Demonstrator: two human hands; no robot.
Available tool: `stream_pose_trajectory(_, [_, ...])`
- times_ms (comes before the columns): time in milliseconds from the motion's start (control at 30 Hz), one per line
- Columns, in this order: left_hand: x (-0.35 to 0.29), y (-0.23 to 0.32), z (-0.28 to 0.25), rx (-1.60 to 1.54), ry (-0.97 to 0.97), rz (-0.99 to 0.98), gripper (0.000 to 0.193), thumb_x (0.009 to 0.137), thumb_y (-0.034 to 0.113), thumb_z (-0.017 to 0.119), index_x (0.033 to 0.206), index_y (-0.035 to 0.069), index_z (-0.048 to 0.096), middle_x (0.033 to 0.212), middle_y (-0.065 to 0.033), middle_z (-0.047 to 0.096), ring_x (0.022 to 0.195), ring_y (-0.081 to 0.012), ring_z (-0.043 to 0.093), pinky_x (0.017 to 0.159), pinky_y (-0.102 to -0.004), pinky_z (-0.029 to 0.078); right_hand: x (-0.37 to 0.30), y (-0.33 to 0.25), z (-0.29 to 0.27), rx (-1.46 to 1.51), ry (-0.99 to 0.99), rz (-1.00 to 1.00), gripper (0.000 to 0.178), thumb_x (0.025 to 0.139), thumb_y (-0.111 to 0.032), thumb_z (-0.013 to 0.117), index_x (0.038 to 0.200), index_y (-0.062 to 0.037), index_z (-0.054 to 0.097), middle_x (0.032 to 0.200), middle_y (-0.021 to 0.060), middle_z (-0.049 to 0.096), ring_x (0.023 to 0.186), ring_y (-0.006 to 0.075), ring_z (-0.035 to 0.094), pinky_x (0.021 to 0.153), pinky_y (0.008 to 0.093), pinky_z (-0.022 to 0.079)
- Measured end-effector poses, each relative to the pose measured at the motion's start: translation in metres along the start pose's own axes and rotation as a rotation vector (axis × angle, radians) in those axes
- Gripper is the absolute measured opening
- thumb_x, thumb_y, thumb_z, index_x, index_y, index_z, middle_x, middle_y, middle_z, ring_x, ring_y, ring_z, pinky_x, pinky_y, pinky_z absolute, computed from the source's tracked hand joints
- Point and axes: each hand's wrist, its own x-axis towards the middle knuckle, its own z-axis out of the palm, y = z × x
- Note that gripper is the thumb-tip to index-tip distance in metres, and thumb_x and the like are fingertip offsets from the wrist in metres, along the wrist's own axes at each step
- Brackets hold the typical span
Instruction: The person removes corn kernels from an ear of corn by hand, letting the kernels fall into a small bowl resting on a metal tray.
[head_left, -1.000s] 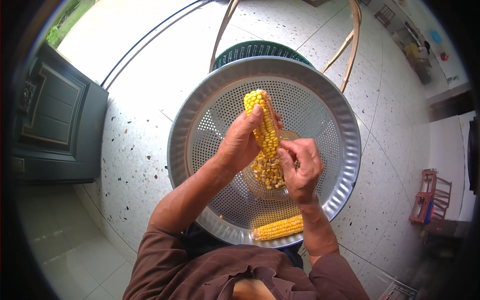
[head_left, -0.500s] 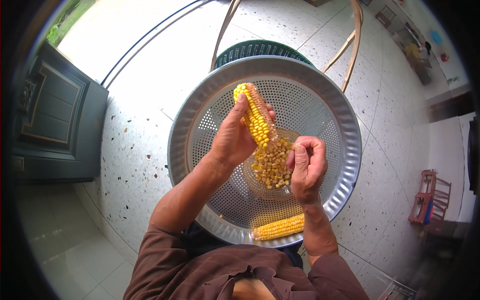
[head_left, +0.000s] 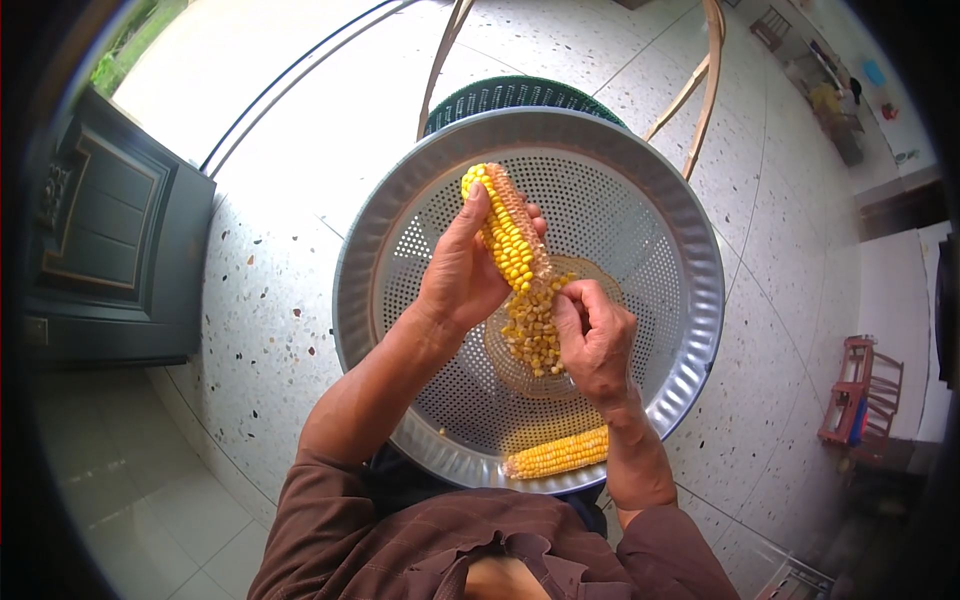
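Observation:
My left hand (head_left: pixel 463 265) is wrapped round a partly stripped corn cob (head_left: pixel 509 232), thumb on its upper end. Yellow kernels cover the cob's left side, while its right side is bare. Just below the cob's lower end, my right hand (head_left: pixel 597 335) has its fingers curled and thumb pressed to the index finger; whatever they pinch is hidden. Under both hands, loose kernels (head_left: pixel 532 335) lie in a clear bowl (head_left: pixel 500 368) inside a wide perforated metal basin (head_left: pixel 420 405). A full corn cob (head_left: pixel 560 455) rests at the basin's near edge, partly covered by my right forearm.
Behind the basin stands a green basket (head_left: pixel 525 92) with wooden poles (head_left: pixel 700 95) rising beside it. A dark green door (head_left: pixel 115 235) is at the left. On the right are a reddish wooden chair (head_left: pixel 862 395) and, farther back, a cluttered table. Speckled tiles cover the floor.
My right hand has moved left and slightly up, closer to the cob's lower end. The left hand and the cob have shifted very slightly left.

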Motion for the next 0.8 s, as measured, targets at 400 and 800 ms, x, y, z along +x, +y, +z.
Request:
stream_pose_trajectory(400, [-0.007,-0.008,0.009,0.123,-0.054,-0.024,0.054,0.104,0.046,0.06,0.135,0.004,0.05,0.12,-0.0146,0.062,0.117,-0.0254,0.064,0.098,-0.0429,0.059,-0.001,-0.006,-0.002,0.573,-0.212,0.321,0.043,0.106,-0.034,0.062,0.127,0.0033,0.059,0.082,0.0012,0.067,0.064,0.0055,0.058,0.057,0.0227,0.048])
stream_pose_trajectory(800, [-0.008,-0.014,0.008,0.165,-0.066,-0.034,0.053,0.103,0.044,0.062,0.136,0.006,0.046,0.121,-0.0144,0.06,0.118,-0.0252,0.062,0.097,-0.0439,0.059,-0.001,-0.009,-0.001,0.522,-0.233,0.355,0.03,0.107,-0.025,0.056,0.121,0.0029,0.057,0.08,0.005,0.067,0.062,0.0093,0.059,0.057,0.0278,0.049])
